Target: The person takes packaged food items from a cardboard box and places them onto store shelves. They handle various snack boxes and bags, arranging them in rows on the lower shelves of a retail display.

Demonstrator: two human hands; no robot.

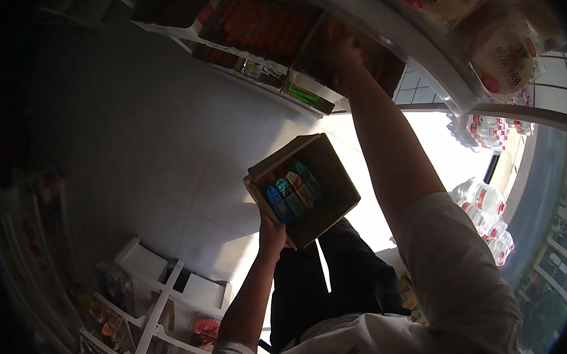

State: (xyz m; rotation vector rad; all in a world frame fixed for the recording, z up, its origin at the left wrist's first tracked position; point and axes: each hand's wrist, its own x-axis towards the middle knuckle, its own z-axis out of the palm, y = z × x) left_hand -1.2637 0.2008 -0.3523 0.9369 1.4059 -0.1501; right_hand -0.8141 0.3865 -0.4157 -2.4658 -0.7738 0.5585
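My left hand (272, 235) grips the lower left edge of an open cardboard box (334, 203), held tilted in front of my legs. Inside it, several small packets (294, 191) in blue, teal and tan stand in a row toward one side. My right arm stretches up and forward, and my right hand (348, 53) reaches into a dark open box (381, 65) on the shelf. Its fingers are dim and smeared, so what they touch is hidden. Beside that box is another one filled with rows of orange-red packets (256, 24).
Below the upper boxes is a lower tier with a green package (307, 98). Round packaged goods (502, 56) sit at the upper right. Shrink-wrapped bottles (482, 199) stand by the bright doorway on the right. White shelving (153, 331) with bagged goods is at the lower left.
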